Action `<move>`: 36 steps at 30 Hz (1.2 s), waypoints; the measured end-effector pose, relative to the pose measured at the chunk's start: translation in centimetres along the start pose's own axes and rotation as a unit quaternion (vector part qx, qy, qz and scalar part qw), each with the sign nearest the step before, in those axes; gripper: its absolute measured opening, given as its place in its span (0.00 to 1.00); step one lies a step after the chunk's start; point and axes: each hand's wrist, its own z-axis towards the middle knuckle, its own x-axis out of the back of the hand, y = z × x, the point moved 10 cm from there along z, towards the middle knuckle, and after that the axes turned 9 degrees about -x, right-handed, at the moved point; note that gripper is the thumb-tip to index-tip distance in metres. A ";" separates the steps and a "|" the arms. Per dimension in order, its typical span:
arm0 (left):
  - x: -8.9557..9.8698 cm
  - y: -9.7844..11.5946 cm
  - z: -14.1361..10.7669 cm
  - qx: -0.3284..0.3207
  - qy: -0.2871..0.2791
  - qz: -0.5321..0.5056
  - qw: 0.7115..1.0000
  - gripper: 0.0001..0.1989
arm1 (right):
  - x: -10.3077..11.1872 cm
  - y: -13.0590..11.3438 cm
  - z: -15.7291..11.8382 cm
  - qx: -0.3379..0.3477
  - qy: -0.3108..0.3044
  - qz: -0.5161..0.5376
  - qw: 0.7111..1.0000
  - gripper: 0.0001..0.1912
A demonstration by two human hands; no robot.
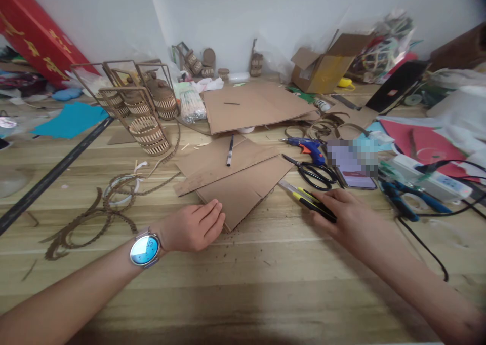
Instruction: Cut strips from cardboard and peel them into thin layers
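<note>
1. Nearest, the bare tabletop [243, 299] spans the bottom of the frame, with dark crumbs scattered toward the centre.
2. The left hand [194, 226], lower left of centre, rests at the cardboard's near left edge, fingers bent and side by side. Its thumb is hidden, so I cannot tell whether it pinches the edge. A watch [145, 250] with a lit face is on the wrist.
3. The right hand [343, 216], right of centre, is closed around the yellow-and-black knife [304, 197], whose blade points to the upper left, near the cardboard's right edge.
4. The cardboard [243, 195] lies at the centre of the frame, angled, overlapping other pieces; a pen [230, 151] lies just beyond it.
5. At left are curled brown strips [91, 231]; at right, pliers [400, 200], scissors [317, 175], a phone [355, 167] and a blue glue gun [308, 150].
6. Farther, small baskets [150, 135] with tall handles stand upper left, and a large board [258, 104] lies upper centre.
7. Farthest, an open box [328, 66] stands upper right, before the pale wall [228, 10].
</note>
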 end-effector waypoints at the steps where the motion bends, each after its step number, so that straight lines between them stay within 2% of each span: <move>1: 0.0 0.0 0.0 0.000 0.001 -0.003 1.000 0.10 | 0.1 0.1 0.1 0.003 0.006 -0.008 1.000 0.26; 9: 0.1 -0.1 -0.1 0.002 0.003 -0.011 1.000 0.10 | -0.1 -0.6 0.9 0.035 -0.007 -0.042 0.998 0.24; 18: -0.5 0.1 -0.2 0.009 0.003 -0.028 1.000 0.08 | -1.4 -6.9 -3.1 0.165 -0.066 0.058 0.982 0.18; 23: -0.4 0.2 0.0 0.002 0.018 -0.050 0.999 0.07 | -1.7 -9.2 -4.5 0.182 -0.090 0.114 0.973 0.19; 27: -0.6 -0.1 0.0 0.015 0.026 -0.067 0.997 0.08 | -1.8 -9.9 -4.9 0.185 -0.100 0.121 0.970 0.18; 30: -1.7 -1.7 -0.5 0.075 0.020 -0.130 0.988 0.12 | -1.9 -9.8 -5.2 0.189 -0.094 0.123 0.970 0.19; 33: -4.1 -3.1 -1.4 0.134 -0.018 -0.229 0.964 0.15 | -2.1 -9.6 -5.3 0.196 -0.082 0.120 0.970 0.20; 36: -5.7 -3.2 -2.1 0.138 -0.047 -0.307 0.940 0.20 | -2.6 -9.7 -5.4 0.200 -0.084 0.118 0.969 0.20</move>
